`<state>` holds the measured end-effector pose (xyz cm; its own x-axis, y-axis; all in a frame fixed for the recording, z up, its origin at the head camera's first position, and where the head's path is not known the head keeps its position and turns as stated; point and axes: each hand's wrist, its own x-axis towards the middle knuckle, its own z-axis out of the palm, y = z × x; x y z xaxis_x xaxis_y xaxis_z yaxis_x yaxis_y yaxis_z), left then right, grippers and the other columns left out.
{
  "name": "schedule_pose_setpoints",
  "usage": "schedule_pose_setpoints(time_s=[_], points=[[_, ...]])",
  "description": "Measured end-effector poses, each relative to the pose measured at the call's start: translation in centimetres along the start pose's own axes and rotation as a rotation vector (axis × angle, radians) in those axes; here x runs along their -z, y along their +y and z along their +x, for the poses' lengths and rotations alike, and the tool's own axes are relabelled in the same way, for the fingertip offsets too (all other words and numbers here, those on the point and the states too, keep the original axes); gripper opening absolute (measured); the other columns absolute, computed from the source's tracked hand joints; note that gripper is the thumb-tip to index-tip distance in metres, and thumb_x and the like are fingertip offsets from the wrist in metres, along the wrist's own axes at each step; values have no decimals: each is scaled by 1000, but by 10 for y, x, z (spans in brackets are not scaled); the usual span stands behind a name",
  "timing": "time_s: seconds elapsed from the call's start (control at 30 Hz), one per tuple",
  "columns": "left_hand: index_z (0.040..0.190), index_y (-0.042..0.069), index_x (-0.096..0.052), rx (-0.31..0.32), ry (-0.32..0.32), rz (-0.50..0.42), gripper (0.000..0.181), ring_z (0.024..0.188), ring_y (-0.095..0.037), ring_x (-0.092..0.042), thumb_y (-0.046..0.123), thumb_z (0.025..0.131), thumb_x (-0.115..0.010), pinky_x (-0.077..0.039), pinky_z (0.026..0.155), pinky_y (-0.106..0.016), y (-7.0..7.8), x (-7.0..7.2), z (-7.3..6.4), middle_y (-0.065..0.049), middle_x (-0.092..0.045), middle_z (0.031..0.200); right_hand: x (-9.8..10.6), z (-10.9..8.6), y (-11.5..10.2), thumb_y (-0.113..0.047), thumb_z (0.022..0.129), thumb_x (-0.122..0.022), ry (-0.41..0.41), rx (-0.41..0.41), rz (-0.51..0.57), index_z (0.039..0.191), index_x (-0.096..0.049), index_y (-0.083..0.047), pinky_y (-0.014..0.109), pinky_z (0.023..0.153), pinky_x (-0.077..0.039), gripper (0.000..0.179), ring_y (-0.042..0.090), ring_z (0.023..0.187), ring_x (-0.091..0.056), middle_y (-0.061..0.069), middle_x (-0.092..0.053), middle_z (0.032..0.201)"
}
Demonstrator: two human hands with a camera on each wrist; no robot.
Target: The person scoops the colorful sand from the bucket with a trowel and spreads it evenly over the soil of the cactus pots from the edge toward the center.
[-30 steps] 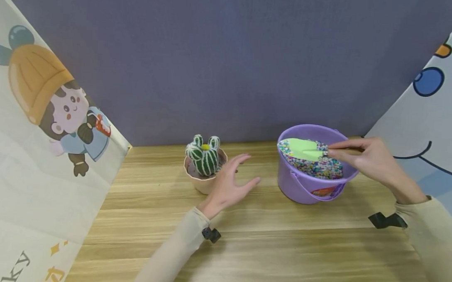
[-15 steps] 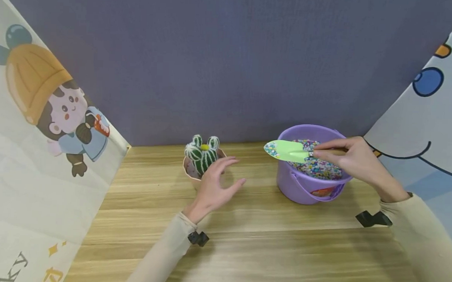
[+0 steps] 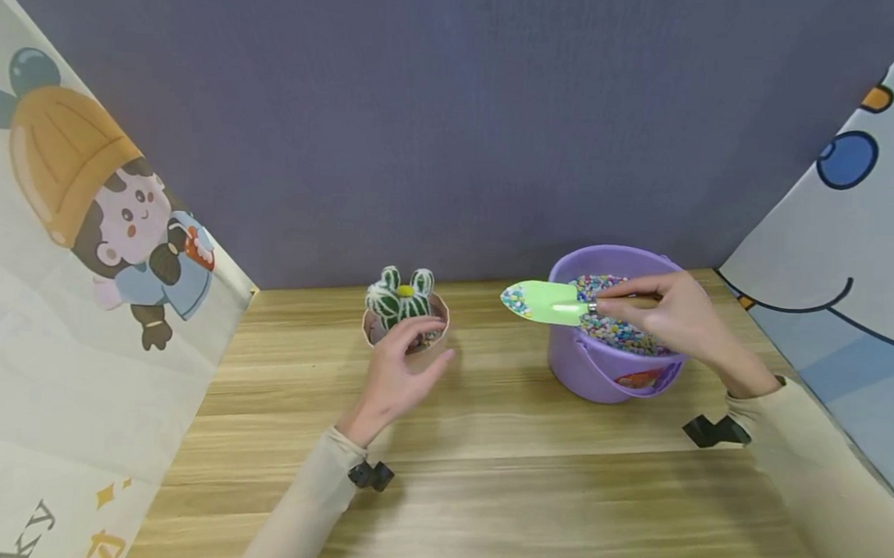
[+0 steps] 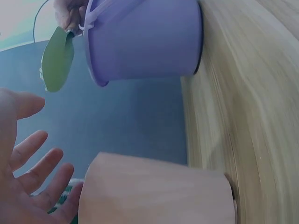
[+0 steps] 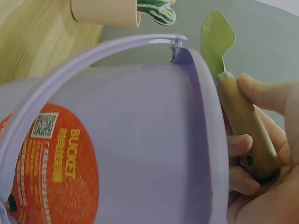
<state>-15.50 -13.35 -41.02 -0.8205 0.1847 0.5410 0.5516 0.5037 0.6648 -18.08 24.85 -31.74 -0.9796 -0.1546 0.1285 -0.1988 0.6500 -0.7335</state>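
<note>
My right hand (image 3: 678, 320) grips the wooden handle (image 5: 247, 126) of a small light-green trowel (image 3: 550, 302). Its blade carries small multicoloured pebbles (image 3: 516, 300) at the tip and reaches past the left rim of a purple bucket (image 3: 595, 374). More of these pebbles lie inside the bucket. My left hand (image 3: 395, 376) is held in front of a pale pink pot (image 4: 154, 191), fingers spread and slightly bent, with nothing in them. In the pot stands a green and white cactus (image 3: 397, 306) with a yellow spot on top. The hand hides part of the pot in the head view.
Pot and bucket both stand on a wood-grain table (image 3: 484, 494), close to a grey-blue back wall (image 3: 452, 131). White panels with cartoon prints flank it at left and right. The bucket's handle (image 5: 60, 79) hangs down at its front.
My right hand has brought the loaded trowel leftward, from above the bucket to beyond its rim. My left hand has moved left and slightly down, to the front of the pot.
</note>
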Motion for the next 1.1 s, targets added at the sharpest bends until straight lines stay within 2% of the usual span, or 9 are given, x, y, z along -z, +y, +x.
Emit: schedule_pose_setpoints(time_s=[0.17,0.4,0.57,0.63,0.77,0.9,0.97,1.1], points=[[124,6,-74,-10,38,-18,36,120,-26,-70,13,89,-84,-57,107,-48,-7,11,-5,-8,-75,126,-6,0,-7,-32,92,-86,-20,37,34,113,-84,-12,20,66,-59,29,-1,87,-76,-1,-84,102],[113,2,-76,-48,134,-36,25,100,-31,-72,5,89,-83,-63,86,-46,-22,23,-14,-11,-77,113,-14,0,-13,-30,94,-84,-44,76,59,111,-85,-12,16,72,-60,25,-3,89,-77,-1,-84,101],[107,3,-78,-75,229,-41,18,87,-29,-71,1,90,-81,-62,80,-37,-36,33,-16,-13,-78,101,-19,2,-18,-33,95,-83,-70,77,65,111,-84,-14,21,57,-53,25,0,90,-78,0,-84,103],[106,5,-79,-66,257,-37,17,86,-28,-70,1,90,-80,-61,80,-33,-40,37,-17,-12,-79,100,-21,3,-21,-32,95,-83,-78,75,76,113,-84,-13,21,56,-53,26,-1,90,-78,3,-84,105],[107,3,-78,10,285,-29,17,94,-32,-70,2,89,-81,-60,84,-36,-47,45,-18,-12,-79,106,-26,5,-26,-30,96,-82,-80,92,91,113,-84,-11,19,62,-58,26,-3,91,-77,7,-83,109],[118,-2,-74,96,263,-32,33,115,-35,-67,5,87,-83,-60,91,-48,-53,51,-18,-19,-72,129,-32,9,-30,-31,96,-82,-85,100,90,112,-84,-12,20,62,-59,25,1,87,-78,6,-84,106],[128,-2,-69,134,221,-36,44,126,-35,-62,8,87,-84,-58,96,-55,-56,53,-18,-21,-65,141,-35,11,-33,-33,96,-82,-88,89,90,112,-84,-13,21,59,-58,25,5,79,-78,6,-84,103],[147,3,-57,207,109,-44,64,137,-39,-53,17,89,-83,-53,107,-61,-63,56,-17,-19,-52,157,-39,17,-38,-36,96,-81,-103,83,70,113,-84,-13,20,63,-58,29,11,83,-79,5,-84,104]])
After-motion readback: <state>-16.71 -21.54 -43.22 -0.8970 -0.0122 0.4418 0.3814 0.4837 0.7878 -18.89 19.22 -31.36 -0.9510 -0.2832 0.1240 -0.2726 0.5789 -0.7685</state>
